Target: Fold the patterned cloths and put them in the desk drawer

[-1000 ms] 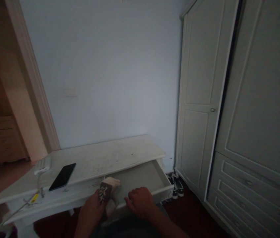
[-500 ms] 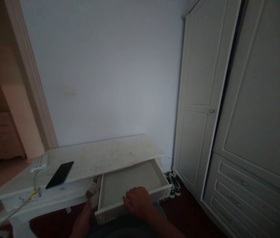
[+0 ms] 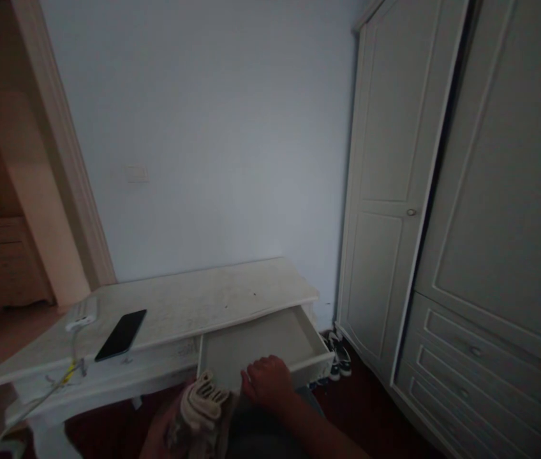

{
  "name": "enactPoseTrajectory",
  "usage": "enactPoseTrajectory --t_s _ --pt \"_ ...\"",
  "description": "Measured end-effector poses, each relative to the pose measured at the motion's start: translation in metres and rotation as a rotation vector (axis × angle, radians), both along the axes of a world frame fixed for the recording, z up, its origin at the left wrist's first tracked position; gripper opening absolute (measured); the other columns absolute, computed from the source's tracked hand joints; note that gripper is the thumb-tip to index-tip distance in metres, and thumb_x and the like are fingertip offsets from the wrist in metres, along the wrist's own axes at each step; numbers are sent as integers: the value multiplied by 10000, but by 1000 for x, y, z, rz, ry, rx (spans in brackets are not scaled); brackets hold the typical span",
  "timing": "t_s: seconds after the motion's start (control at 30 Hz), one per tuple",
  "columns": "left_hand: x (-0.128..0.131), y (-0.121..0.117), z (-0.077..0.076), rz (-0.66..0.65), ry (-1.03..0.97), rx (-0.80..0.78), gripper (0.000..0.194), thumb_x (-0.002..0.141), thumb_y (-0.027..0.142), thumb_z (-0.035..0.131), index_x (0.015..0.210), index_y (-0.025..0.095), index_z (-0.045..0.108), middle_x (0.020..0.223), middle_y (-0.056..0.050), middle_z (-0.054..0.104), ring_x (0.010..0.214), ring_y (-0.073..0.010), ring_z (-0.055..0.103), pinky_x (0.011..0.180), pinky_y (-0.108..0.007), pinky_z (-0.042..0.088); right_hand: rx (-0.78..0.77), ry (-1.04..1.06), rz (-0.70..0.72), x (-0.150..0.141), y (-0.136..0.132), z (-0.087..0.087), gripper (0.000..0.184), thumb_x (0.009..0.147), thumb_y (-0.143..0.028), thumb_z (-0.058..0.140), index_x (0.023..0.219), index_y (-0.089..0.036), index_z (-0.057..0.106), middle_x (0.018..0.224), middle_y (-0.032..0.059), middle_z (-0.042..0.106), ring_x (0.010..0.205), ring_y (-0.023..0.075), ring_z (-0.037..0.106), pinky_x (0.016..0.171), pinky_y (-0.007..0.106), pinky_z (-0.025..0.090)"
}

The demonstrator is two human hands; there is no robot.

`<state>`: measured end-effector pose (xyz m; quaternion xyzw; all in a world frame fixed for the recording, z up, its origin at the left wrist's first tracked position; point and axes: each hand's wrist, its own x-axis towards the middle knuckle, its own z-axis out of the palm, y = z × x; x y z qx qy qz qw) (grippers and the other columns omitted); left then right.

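At the bottom of the head view, my left hand [image 3: 159, 428] is closed around a folded cloth bundle [image 3: 202, 408], cream and dark, with ribbed layered edges. The bundle is upright in front of the left part of the drawer's front, and covers some of it. My right hand [image 3: 266, 381] has its fingers curled over the front edge of the white drawer [image 3: 270, 338]. That drawer is pulled out of the white table [image 3: 194, 293], and its visible floor is bare. The fingertips of my left hand are mostly hidden by the cloth.
A dark phone [image 3: 121, 335] lies near the table's front edge. To its left is a white power strip [image 3: 83, 312] with a cable. Shoes [image 3: 340, 357] stand on the dark red floor beside the table. A white wardrobe [image 3: 385, 255] borders the right side.
My left hand has brought the cloth bundle from beside the drawer's left side up and right, to in front of the drawer. My right hand stays on the drawer's front edge.
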<state>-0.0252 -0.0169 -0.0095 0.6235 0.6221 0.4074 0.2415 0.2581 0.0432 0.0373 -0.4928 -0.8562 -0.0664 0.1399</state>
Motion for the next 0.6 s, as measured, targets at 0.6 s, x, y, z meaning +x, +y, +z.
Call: enactPoseTrajectory --t_s 0.6 --pt "56 3 -43 72 1114 636 542 962 313 627 1497 399 622 1580 -26 602 1518 -311 459 1243 -531 332 -27 28 -95 73 13 28 417 1086 -541 513 1023 -205 750 1066 106 775 1044 254 711 911 335 481"
